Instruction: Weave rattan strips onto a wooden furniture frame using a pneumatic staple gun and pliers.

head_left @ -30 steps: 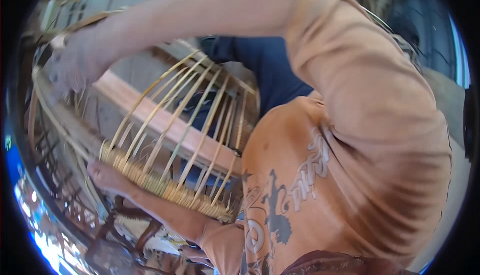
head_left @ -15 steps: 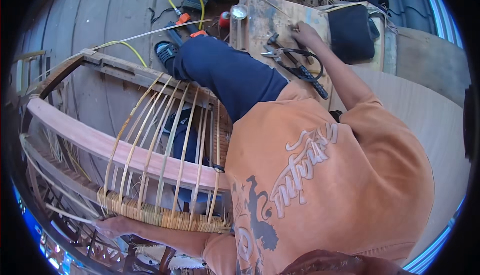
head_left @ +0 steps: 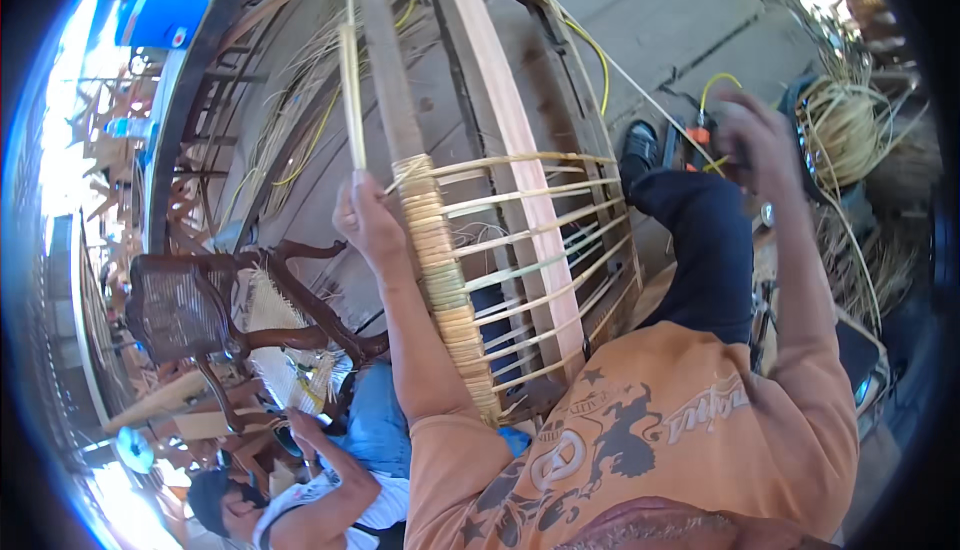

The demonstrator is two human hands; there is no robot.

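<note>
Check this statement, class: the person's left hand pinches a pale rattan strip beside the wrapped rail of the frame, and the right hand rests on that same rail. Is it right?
Not quite. The head view shows the right hand raised away from the wrapped rail, off to the right above the dark trouser leg. The left hand does pinch the pale rattan strip beside that rail.

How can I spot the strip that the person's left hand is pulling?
Find the big wooden chair frame lying across the person's lap, with pale canes fanning off one rail. The left hand sits beside the wrapped part of that rail. The strip rises straight up from that hand: flat, yellow-green and loose, unlike the fixed canes.
</note>
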